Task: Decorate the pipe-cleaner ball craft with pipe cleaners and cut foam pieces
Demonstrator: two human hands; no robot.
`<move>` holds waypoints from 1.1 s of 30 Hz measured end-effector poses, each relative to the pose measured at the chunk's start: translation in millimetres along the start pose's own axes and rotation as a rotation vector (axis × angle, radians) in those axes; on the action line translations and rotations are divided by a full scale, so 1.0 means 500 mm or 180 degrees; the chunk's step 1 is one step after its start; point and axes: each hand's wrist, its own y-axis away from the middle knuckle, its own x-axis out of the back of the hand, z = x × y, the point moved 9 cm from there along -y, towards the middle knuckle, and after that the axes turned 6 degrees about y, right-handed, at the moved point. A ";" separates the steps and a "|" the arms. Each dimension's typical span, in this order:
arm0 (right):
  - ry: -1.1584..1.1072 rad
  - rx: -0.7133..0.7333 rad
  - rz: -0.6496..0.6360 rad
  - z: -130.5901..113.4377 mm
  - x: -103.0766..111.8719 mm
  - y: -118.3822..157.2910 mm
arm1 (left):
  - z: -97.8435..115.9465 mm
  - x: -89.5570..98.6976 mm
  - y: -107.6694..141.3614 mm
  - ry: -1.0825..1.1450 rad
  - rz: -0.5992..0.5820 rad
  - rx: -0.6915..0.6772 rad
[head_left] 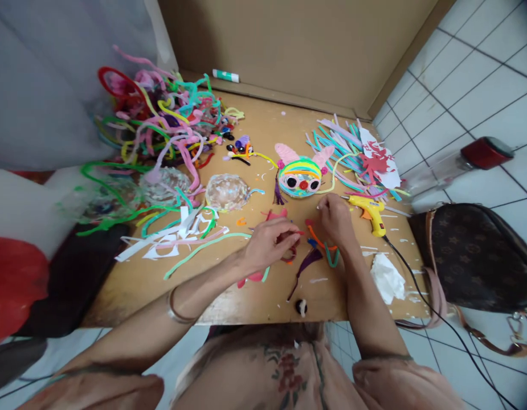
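My left hand (269, 242) is pinched shut on a small red piece (301, 232) above the middle of the table. Pink-red shapes (254, 277) and a light green pipe cleaner lie partly under it. My right hand (335, 219) is curled closed; whatever its fingers hold is hidden. Beside that hand lie an orange pipe cleaner (318, 238), a bent teal one (331, 256) and a dark purple tassel (310, 260). Just beyond both hands sits a decorated face (301, 177) with pink ears, black eyes, a red nose and coloured bands.
Tangled pipe cleaners (173, 119) heap at the left, near clear domes (227, 192) and white paper scraps (178, 239). At right are a yellow glue gun (372, 212) with a black cord, crumpled tissue (387, 278), a bottle (460, 162) and a brown bag (481, 256). A glue stick (225, 76) lies behind.
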 end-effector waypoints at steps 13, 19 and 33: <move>-0.1965 -0.0420 -0.1456 -0.043 -0.022 0.033 | -0.091 0.022 -0.012 0.1614 0.0446 0.1243; -0.2231 -0.0486 -0.1262 -0.042 -0.010 0.024 | -0.090 0.024 -0.011 0.1589 0.0464 0.1268; -0.2820 -0.0765 -0.1236 -0.045 -0.013 0.027 | -0.066 0.019 -0.009 0.1434 0.0306 0.1183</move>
